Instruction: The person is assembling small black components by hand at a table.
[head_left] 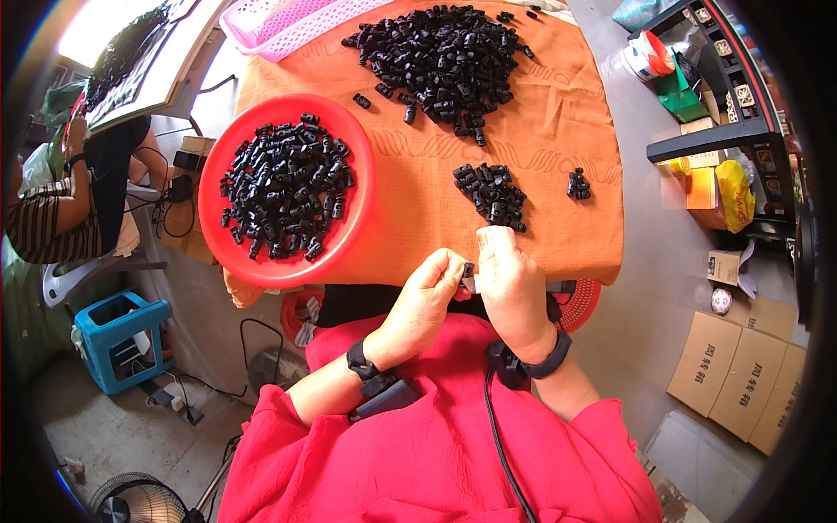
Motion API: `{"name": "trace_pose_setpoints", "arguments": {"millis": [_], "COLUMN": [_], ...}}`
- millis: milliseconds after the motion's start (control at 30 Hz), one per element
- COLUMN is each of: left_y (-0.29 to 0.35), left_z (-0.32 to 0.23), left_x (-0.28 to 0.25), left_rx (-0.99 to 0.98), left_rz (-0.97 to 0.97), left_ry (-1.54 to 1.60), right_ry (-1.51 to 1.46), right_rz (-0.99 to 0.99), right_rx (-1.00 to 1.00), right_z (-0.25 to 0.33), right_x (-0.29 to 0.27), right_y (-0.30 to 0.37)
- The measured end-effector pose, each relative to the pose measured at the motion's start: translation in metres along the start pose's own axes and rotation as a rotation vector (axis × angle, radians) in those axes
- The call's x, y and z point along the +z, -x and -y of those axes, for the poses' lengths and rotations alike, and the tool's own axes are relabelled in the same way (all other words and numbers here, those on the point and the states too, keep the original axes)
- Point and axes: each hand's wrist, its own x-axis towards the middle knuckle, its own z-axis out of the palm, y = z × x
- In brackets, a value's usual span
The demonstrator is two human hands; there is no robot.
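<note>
Close to the table's near edge, my left hand (425, 301) pinches a small black plastic piece (469, 270), shaped like a cord lock, between thumb and fingers. My right hand (513, 283) is closed right beside it, its fingertips bent together. Whatever those fingers grip is hidden. Just beyond my right hand lies a small heap of the same black pieces (493, 193). A tiny cluster (578, 184) sits farther right. The large red basin (362, 205) on the left holds many more, and a big pile (440, 61) spreads over the table's far side.
An orange cloth (410, 231) covers the table. A pink plastic basket (261, 44) stands at the far left corner. Left on the floor is a blue stool (122, 340); another person (78, 192) sits beyond it. Cardboard boxes (741, 375) and a dark shelf (715, 139) line the right.
</note>
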Motion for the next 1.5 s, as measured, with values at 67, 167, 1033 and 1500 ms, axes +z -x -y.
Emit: {"name": "trace_pose_setpoints", "arguments": {"millis": [67, 167, 1033, 1500], "left_y": [0.0, -0.001, -0.002, -0.001], "left_z": [-0.001, -0.001, 0.0, 0.002], "left_x": [0.0, 0.0, 0.004, 0.003], "left_rx": [-0.015, 0.009, -0.01, 0.019], "left_rz": [0.002, -0.007, -0.048, -0.036], "left_ry": [-0.05, -0.087, 0.126, 0.122], "right_ry": [0.16, 0.04, -0.261, -0.135], "right_rz": [-0.024, -0.038, 0.03, -0.032], "right_rx": [-0.147, -0.043, 0.141, 0.034], "right_z": [-0.001, 0.006, -0.003, 0.0], "right_x": [-0.001, 0.0, 0.005, 0.006], "right_y": [0.0, 0.0, -0.004, -0.004]}}
